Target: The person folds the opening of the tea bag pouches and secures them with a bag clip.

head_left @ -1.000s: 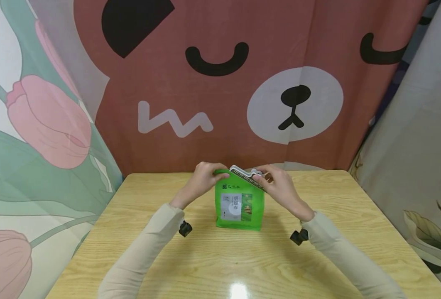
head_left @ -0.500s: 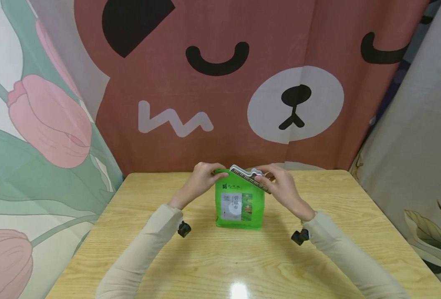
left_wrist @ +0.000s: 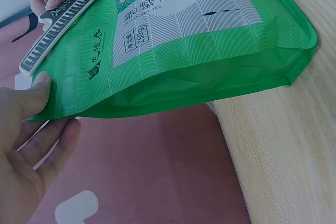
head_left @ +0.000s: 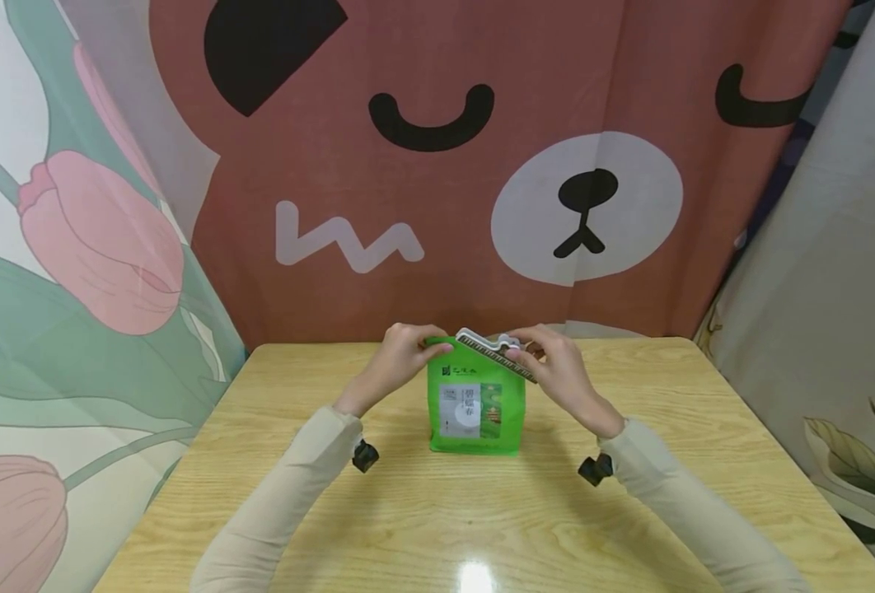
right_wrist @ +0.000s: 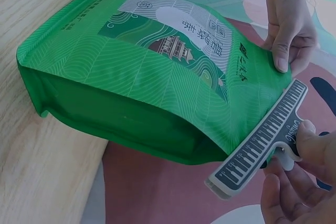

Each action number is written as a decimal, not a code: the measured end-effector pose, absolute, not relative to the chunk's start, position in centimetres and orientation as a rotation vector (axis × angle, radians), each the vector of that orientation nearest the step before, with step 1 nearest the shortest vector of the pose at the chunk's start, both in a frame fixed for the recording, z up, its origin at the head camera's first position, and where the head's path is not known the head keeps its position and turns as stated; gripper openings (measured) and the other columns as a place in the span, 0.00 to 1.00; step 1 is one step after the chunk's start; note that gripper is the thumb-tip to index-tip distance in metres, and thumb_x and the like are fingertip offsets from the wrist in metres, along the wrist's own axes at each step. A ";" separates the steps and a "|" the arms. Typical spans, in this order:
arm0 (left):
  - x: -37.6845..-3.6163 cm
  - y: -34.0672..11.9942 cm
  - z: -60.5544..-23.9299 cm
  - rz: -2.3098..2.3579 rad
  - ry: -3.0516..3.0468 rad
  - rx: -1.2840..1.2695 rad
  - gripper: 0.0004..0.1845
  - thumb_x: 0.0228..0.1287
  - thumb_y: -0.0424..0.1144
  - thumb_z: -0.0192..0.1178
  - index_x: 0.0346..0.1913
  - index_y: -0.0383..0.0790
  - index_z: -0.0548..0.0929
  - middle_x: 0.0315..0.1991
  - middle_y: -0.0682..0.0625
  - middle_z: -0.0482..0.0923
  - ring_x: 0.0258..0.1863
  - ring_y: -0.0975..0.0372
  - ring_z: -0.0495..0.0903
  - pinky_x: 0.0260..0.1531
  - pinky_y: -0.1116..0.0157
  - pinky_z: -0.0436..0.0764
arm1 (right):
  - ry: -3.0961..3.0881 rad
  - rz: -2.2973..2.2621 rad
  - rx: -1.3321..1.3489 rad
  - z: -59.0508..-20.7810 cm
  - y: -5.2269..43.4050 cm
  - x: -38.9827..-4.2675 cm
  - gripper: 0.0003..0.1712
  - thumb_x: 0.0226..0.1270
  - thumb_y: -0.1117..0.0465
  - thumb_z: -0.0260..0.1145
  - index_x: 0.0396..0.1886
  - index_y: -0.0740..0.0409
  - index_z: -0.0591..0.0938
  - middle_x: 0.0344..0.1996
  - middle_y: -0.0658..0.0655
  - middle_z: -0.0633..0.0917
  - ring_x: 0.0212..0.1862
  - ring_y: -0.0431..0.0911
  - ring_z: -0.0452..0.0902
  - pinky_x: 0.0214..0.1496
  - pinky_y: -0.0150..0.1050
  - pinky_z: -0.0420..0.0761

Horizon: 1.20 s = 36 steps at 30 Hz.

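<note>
- A green tea pouch (head_left: 474,412) is standing upright on the wooden bench (head_left: 437,527), near the middle of its far edge.
- The left hand (head_left: 400,358) is pinching the pouch's top left corner, thumb in front and fingers behind, as the left wrist view shows.
- The right hand (head_left: 556,366) is gripping the handle of a grey sealing clip (head_left: 495,354), fingers curled round it.
- The clip is lying slanted across the pouch's top right edge, its ribbed bar (right_wrist: 262,140) touching the green film.
- Beige sleeves (head_left: 289,494) are covering both forearms.
- A bear-face curtain (head_left: 437,165) is hanging behind the bench's far edge.
</note>
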<state>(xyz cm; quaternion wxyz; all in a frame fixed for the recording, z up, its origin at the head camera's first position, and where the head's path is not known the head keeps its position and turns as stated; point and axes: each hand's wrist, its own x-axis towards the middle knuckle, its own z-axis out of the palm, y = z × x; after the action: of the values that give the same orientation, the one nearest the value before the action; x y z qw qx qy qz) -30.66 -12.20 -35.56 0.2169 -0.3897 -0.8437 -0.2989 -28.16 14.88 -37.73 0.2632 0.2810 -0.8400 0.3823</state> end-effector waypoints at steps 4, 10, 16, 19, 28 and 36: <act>-30.6 -12.3 -35.6 -0.843 -2.337 -1.077 0.07 0.64 0.36 0.68 0.43 0.38 0.89 0.33 0.51 0.86 0.21 0.68 0.77 0.27 0.69 0.77 | -2.293 1.023 0.756 -37.7 14.9 -28.1 0.16 0.63 0.61 0.72 0.50 0.61 0.86 0.37 0.56 0.85 0.35 0.46 0.81 0.35 0.41 0.82; -30.5 -12.7 -35.8 -0.860 -2.329 -1.061 0.07 0.65 0.37 0.67 0.42 0.38 0.89 0.33 0.50 0.87 0.26 0.68 0.82 0.29 0.70 0.80 | -2.318 1.027 0.747 -37.8 15.3 -28.0 0.17 0.63 0.60 0.72 0.51 0.60 0.85 0.39 0.56 0.85 0.34 0.46 0.81 0.34 0.40 0.82; -30.5 -13.8 -36.2 -0.852 -2.291 -1.037 0.06 0.64 0.36 0.67 0.40 0.36 0.88 0.31 0.50 0.87 0.27 0.66 0.83 0.29 0.69 0.80 | -2.331 1.056 0.745 -38.2 15.9 -28.1 0.17 0.64 0.60 0.72 0.51 0.60 0.85 0.38 0.55 0.85 0.34 0.46 0.82 0.34 0.40 0.82; -30.5 -14.4 -36.3 -0.856 -2.286 -1.022 0.05 0.64 0.35 0.67 0.39 0.36 0.89 0.31 0.50 0.87 0.27 0.66 0.83 0.29 0.69 0.81 | -2.341 1.056 0.742 -38.2 16.3 -28.0 0.15 0.64 0.60 0.71 0.50 0.60 0.85 0.37 0.55 0.86 0.33 0.46 0.81 0.34 0.40 0.81; -30.2 -15.4 -36.8 -0.902 -2.348 -0.992 0.05 0.66 0.34 0.66 0.40 0.38 0.89 0.34 0.50 0.87 0.29 0.64 0.84 0.30 0.67 0.81 | -2.373 1.059 0.730 -38.4 17.3 -27.9 0.15 0.66 0.61 0.71 0.49 0.63 0.85 0.38 0.57 0.85 0.34 0.49 0.82 0.35 0.42 0.82; -29.9 -15.9 -37.9 -0.899 -2.378 -0.967 0.06 0.66 0.34 0.66 0.40 0.36 0.89 0.34 0.51 0.87 0.29 0.65 0.83 0.30 0.66 0.81 | -2.366 1.050 0.767 -38.9 18.0 -28.0 0.13 0.67 0.63 0.70 0.49 0.63 0.85 0.38 0.57 0.85 0.33 0.47 0.81 0.34 0.43 0.81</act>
<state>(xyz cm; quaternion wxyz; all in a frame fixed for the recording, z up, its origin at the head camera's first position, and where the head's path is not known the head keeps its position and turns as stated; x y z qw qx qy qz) -29.92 -15.91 -37.92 0.2092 -0.3477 -0.8550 -0.3231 -27.96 17.98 -38.92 0.2193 0.2770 -0.8551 0.3794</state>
